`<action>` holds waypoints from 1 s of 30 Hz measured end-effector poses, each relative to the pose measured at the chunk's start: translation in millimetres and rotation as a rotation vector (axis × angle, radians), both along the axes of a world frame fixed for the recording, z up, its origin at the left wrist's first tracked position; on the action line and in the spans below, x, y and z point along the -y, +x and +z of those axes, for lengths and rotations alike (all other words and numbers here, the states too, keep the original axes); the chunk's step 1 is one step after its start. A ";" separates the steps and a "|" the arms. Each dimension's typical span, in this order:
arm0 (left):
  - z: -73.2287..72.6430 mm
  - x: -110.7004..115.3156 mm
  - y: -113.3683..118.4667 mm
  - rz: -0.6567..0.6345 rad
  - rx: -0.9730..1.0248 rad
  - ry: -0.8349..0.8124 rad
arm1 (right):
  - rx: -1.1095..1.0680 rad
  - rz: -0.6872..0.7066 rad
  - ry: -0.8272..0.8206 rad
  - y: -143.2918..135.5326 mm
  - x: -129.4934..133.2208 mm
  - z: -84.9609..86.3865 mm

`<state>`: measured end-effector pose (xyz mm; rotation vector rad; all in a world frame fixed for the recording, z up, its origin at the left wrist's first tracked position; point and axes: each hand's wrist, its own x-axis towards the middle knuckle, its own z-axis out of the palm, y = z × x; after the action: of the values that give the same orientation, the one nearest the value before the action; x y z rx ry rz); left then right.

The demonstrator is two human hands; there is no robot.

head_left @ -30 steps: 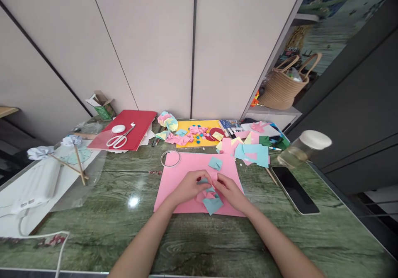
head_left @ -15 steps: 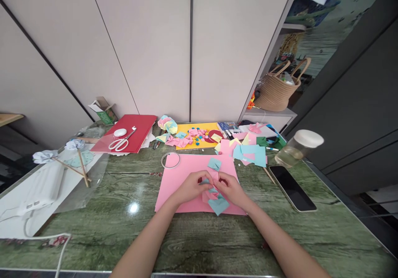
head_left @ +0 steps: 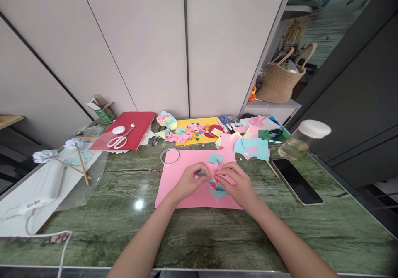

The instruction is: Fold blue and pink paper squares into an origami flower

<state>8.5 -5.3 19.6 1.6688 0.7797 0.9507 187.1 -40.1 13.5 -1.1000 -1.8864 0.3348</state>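
Both hands have lifted slightly up-frame; left hand (head_left: 188, 181) and right hand (head_left: 236, 183) pinch the folded paper piece (head_left: 215, 185) between them at frame centre, equally near.

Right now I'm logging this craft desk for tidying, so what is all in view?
folded paper piece: one, pink and blue, between both hands
pink sheet: one, under the hands
blue square: one, on the sheet's far edge
wire ring: one, sheet's far left corner
scissors: one, white, on red folder
phone: one, black, right
jar: one, clear, white lid
basket: one, woven, shelf
left hand: pinching the piece
right hand: pinching the piece
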 end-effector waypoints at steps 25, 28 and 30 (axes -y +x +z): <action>4.8 5.7 3.3 0.041 -0.055 0.027 | -0.108 0.044 -0.262 0.9 -1.0 11.3; 6.7 8.1 5.3 0.051 -0.062 0.041 | -0.098 0.040 -0.275 1.3 -2.1 10.2; 8.4 10.0 6.2 0.031 -0.058 0.049 | -0.089 0.047 -0.298 1.8 -3.2 10.3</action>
<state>14.7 -15.3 28.0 1.7376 0.8291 0.9531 188.9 -36.9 23.8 -1.2144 -1.8239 0.6980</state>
